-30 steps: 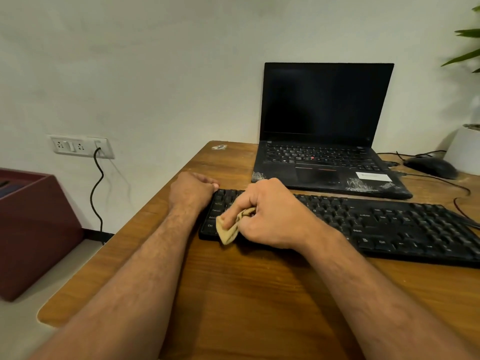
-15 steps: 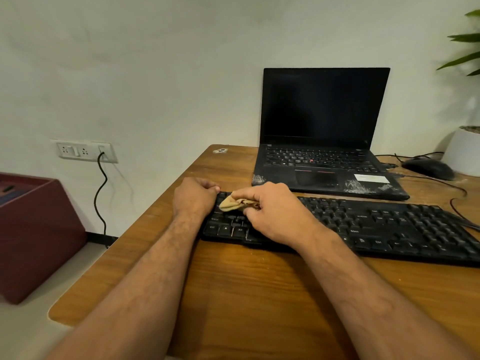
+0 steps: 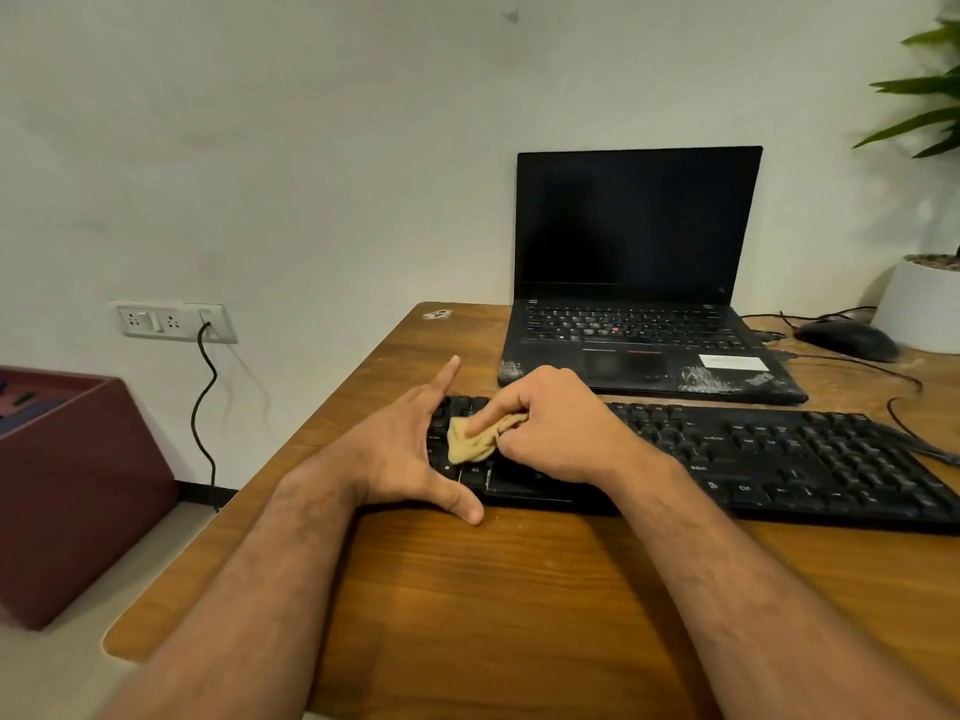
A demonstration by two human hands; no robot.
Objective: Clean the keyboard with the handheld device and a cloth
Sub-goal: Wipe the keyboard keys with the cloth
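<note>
Wiping the keyboard's [image 3: 727, 454] left end, near the desk's [image 3: 519, 589] left edge. Right hand [image 3: 550, 428] pinching the cloth [image 3: 470, 444], forefinger pressing; left hand [image 3: 410, 449] spread, bracing. Best: short firm strokes, working rightward row by row.

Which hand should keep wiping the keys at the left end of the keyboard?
The right hand: it grips the cloth, its forefinger pressing it on the keys. The left hand is spread open, bracing the keyboard's left end.
</note>
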